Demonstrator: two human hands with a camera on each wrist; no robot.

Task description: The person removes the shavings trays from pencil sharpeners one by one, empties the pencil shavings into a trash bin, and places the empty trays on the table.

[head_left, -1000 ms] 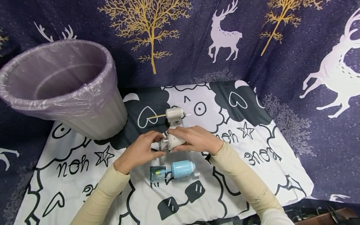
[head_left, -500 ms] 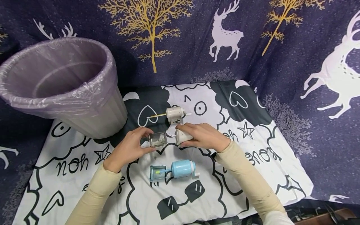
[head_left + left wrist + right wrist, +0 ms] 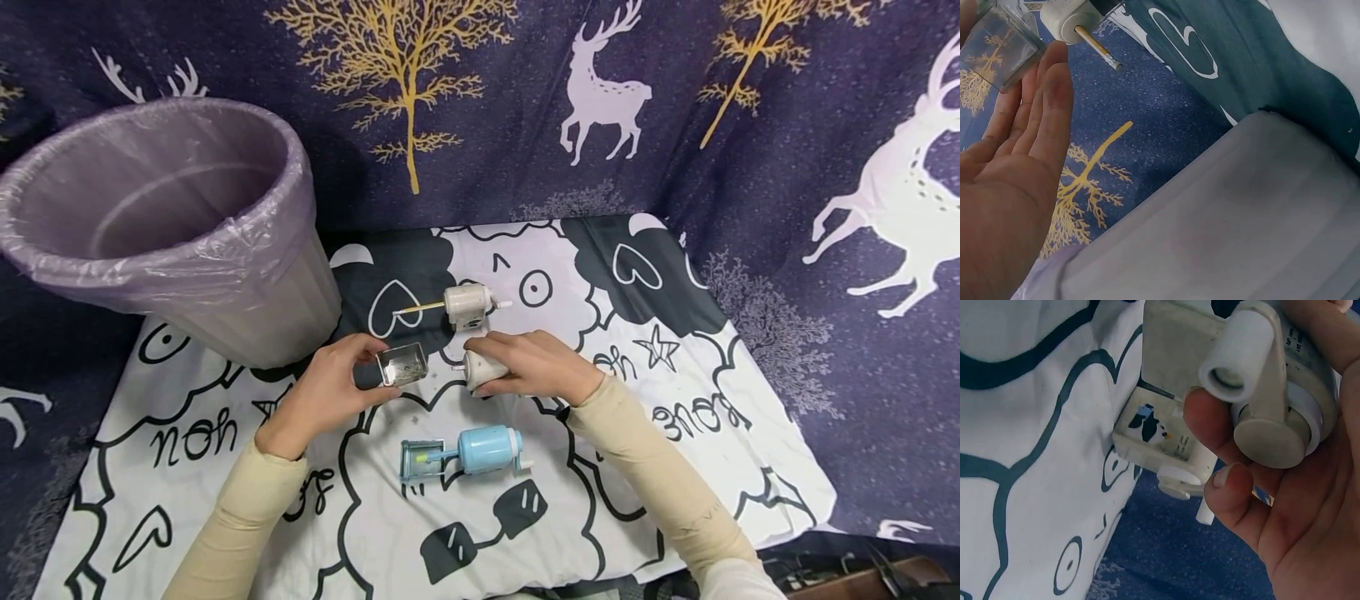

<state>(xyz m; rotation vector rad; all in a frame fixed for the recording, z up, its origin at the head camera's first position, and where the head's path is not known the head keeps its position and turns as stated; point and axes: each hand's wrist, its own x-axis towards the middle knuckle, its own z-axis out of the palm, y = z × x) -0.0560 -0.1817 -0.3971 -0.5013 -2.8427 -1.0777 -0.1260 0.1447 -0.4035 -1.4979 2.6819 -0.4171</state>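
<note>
a: what's in each hand rn?

b: left hand (image 3: 322,387) has a clear shavings drawer (image 3: 402,365) pinched between thumb and fingers, looks like dark specks in the bottom. right hand (image 3: 536,367) is wrapped round a white hand-crank pencil sharpener (image 3: 482,369), crank handle (image 3: 1239,356) poking out at the palm end.

a: are those two touching?

b: nah, there's a gap, drawer sits just off the sharpener's front. can't tell from here if the drawer's lifted or resting on the cloth tho.

a: and the rest of the table?

b: second white sharpener (image 3: 467,302) just behind the right hand, penguin printed on it, yellow pencil (image 3: 423,307) sticking out the front. nearer the person there's a blue sharpener (image 3: 483,450) with a blue pencil (image 3: 442,456) reaching over a see-through teal box (image 3: 408,475). big trash bin (image 3: 255,333) with a purple liner (image 3: 247,267) off on the left, all on a black-and-white cartoon tablecloth (image 3: 622,542).
</note>
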